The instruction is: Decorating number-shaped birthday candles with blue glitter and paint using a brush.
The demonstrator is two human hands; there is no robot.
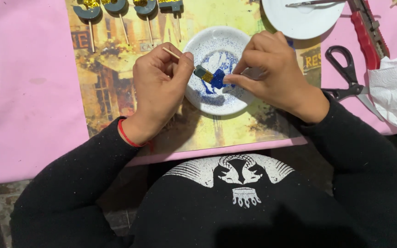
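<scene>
Left hand (pixel 159 87) pinching stick figure (pixel 210 76), right hand (pixel 272 69) touching it, over saucer (pixel 198 98)

Even, fairly bright light falls from above; the hands cast soft shadows toward the person across the placemat (pixel 116 92). The white plate (pixel 318 23) shows mild glare. Focus is sharp, slightly grainy.

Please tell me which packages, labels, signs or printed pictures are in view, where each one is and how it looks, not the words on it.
Printed picture mat: lying on the pink table cover under the white dish, rectangular, yellow and brown old street scene with painted shop signs.
Print on black sweater: bottom centre, white horned emblem.
No packages or screens.
</scene>
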